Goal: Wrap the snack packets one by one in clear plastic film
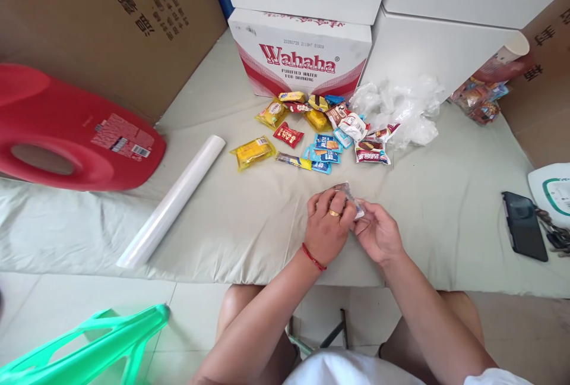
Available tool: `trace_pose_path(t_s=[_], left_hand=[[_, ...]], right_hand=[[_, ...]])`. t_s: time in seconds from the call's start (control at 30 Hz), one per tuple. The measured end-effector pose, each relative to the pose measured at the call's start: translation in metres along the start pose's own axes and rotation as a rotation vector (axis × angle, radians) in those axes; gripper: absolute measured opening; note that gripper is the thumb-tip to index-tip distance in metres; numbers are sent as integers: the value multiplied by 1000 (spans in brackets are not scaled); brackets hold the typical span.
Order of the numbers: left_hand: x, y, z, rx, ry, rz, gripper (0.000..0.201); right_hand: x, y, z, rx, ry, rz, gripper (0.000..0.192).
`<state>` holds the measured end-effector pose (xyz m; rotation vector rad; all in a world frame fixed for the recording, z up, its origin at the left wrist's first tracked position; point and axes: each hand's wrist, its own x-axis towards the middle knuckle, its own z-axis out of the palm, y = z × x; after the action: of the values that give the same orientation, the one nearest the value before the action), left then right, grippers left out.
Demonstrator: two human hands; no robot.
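Observation:
My left hand, with a gold ring and a red wrist cord, and my right hand meet over the pale cushion. Together they pinch a small clear plastic bag with something inside it, held just above the cushion. Beyond my hands lies a loose pile of wrapped snacks in yellow, red, blue and white packets. A yellow packet lies apart at the pile's left.
A roll of clear bags lies diagonally at left, by a red plastic jug. A Wahaha carton and white boxes stand behind. Crumpled plastic bags lie at right, a black phone at far right, a green stool at bottom left.

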<state>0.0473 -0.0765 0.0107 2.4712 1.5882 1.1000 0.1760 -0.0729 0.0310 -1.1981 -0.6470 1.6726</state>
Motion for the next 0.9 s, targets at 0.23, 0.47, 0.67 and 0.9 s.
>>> trace_pose_path(t_s=[0.23, 0.47, 0.67, 0.9], left_hand=[[0, -2, -8, -690, -217, -114, 32], [14, -18, -5, -1076, 25, -913, 31], [18, -13, 5, -1227, -206, -871, 45], [18, 5, 15, -1088, -410, -792, 43]], right_hand=[[4, -5, -6, -116, 3, -85, 42], [11, 6, -12, -76, 93, -236, 45], [14, -10, -31, -427, 13, -193, 39], [1, -50, -93, -570, -19, -70, 36]])
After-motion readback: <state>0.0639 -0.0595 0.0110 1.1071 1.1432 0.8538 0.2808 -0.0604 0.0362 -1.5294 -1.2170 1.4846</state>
